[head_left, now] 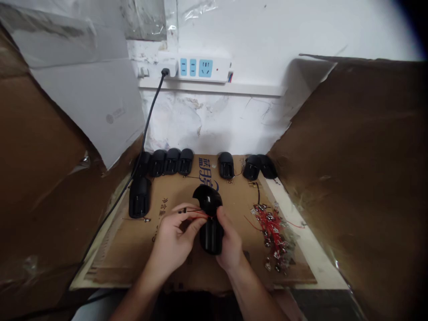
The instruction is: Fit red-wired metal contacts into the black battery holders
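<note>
A glossy black curved plastic part [212,236] is held upright near the middle of the cardboard. My right hand [230,240] is wrapped round its right side, thumb near the joint between the rounded top and the longer lower section. From the left, my left hand [179,236] pinches thin red and black wires [197,212] against the middle of the part. A small dark piece on the wires shows above the left fingers. What lies behind the part is hidden.
Several black housings [226,165] line the back edge, and another [139,197] sits at the left. A pile of red wires with metal pieces [276,236] lies right. Cardboard walls [368,156] flank the table. A power strip [203,67] with a black cable [147,120] is on the wall.
</note>
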The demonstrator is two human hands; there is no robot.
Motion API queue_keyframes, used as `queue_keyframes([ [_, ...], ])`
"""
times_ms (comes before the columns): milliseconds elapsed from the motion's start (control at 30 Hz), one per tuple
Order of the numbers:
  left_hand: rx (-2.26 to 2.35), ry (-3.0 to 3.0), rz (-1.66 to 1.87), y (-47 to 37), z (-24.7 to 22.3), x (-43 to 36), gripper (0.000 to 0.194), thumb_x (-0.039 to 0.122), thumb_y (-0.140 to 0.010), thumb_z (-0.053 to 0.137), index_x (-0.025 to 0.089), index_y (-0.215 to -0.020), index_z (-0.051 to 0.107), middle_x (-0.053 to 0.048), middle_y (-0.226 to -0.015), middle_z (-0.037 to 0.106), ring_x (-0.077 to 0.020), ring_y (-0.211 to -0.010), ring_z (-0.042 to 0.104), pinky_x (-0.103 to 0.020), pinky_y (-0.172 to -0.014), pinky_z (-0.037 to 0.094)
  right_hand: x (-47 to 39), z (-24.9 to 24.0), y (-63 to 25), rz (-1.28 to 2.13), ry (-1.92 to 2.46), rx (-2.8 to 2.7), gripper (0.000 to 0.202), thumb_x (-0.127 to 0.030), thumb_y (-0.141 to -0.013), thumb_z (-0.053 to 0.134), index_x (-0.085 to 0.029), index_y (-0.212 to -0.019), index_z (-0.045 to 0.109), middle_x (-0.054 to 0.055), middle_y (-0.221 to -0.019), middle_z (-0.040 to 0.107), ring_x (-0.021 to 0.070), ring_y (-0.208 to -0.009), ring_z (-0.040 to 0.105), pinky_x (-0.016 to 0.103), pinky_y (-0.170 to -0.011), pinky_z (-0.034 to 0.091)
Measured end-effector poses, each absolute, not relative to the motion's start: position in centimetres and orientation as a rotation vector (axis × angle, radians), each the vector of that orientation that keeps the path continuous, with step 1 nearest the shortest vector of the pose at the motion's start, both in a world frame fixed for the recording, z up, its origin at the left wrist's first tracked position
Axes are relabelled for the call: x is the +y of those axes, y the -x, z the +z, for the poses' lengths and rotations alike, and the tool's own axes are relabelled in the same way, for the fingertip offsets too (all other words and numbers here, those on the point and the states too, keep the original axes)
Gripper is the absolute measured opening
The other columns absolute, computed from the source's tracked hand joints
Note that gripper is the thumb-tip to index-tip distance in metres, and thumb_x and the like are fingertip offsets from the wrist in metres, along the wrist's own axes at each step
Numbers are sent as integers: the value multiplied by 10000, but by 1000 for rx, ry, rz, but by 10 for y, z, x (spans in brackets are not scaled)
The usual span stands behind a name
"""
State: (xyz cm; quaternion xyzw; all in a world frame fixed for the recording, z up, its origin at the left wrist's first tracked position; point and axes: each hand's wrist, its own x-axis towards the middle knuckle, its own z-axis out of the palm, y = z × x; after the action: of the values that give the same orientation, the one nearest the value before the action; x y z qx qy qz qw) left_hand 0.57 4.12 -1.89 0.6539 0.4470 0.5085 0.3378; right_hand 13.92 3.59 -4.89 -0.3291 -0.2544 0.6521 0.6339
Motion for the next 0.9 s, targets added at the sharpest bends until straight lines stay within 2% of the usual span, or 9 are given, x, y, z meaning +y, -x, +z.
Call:
queue_keyframes([
  [133,1161,-1649,1265,-2,-13,42,89,205,-920,786,223,-868,856,-71,-950,783,-226,-914,732,-351,-850,607,34,-46,-143,1448,747,-699,425,-639,-930,776,-236,-1055,832,67,-1091,815,314,-1222,696,446,-1145,485],
  [233,1164,-1508,1335,-1,-11,42,43,224,-822,882,221,-846,846,-65,-995,727,-206,-912,689,-321,-814,595,33,-41,-143,1433,722,-715,401,-614,-920,795,-244,-1068,837,78,-1112,810,328,-1260,682,457,-1151,486],
  [367,1028,-1043,1270,1,-16,43,386,232,-680,994,223,-982,754,14,-900,624,-133,-827,625,-239,-749,562,31,-38,-141,1523,703,-747,464,-659,-919,777,-236,-1097,841,99,-1111,803,336,-1195,705,449,-1030,552],
  [533,942,-733,1060,4,-27,45,527,293,-613,1052,186,-975,684,20,-903,653,-98,-763,632,-203,-667,519,32,-41,-144,1516,773,-836,498,-680,-901,790,-241,-1133,835,83,-1089,795,304,-1092,718,410,-936,570],
  [667,951,-689,1024,4,-33,46,589,316,-574,1076,178,-972,664,21,-894,664,-105,-751,659,-220,-667,533,34,-43,-149,1569,789,-889,491,-664,-930,767,-252,-1192,819,73,-1148,798,279,-1022,724,368,-826,564],
  [767,940,-695,1031,1,-33,48,592,317,-562,1080,177,-951,656,28,-870,650,-99,-723,648,-215,-640,524,35,-45,-150,1591,773,-909,481,-649,-949,733,-255,-1214,810,66,-1188,799,286,-1060,717,371,-843,565],
  [900,949,-739,1146,-2,-31,52,522,324,-629,1044,184,-1001,706,40,-852,627,-63,-646,576,-175,-547,435,39,-45,-152,1557,777,-761,420,-554,-856,810,-259,-1154,819,44,-1065,798,282,-976,698,387,-870,550],
])
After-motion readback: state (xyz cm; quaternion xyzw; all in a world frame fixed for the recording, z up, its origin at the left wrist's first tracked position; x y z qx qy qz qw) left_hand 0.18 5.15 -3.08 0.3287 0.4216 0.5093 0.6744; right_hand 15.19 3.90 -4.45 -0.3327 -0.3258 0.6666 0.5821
